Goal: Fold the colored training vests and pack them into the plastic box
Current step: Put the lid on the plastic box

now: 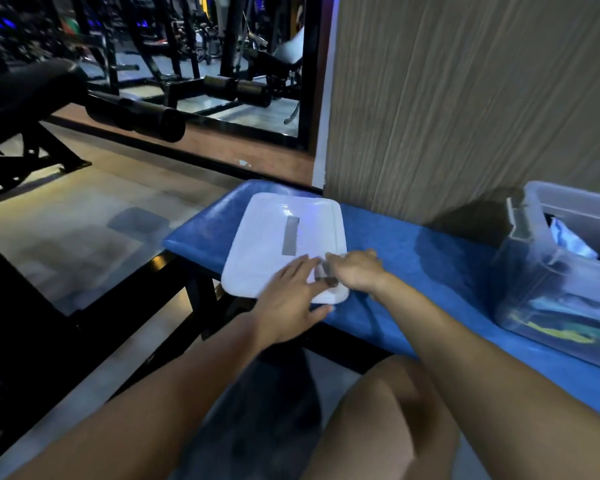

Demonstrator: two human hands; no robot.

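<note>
A white box lid [278, 233] with a grey strip down its middle lies flat on the blue bench [413, 258]. My left hand [291, 299] rests on the lid's near edge with fingers stretched out. My right hand [355, 270] is at the lid's near right corner, fingers curled over the edge. The clear plastic box [561, 282] stands on the bench at the right, holding folded blue and yellow vests [565, 327]; more blue fabric [568, 237] shows near its top.
A wood-grain wall panel [465, 98] rises right behind the bench. A padded gym bench [28, 88] and black machines stand at the left and back. My knee [388, 410] is below the bench's front edge.
</note>
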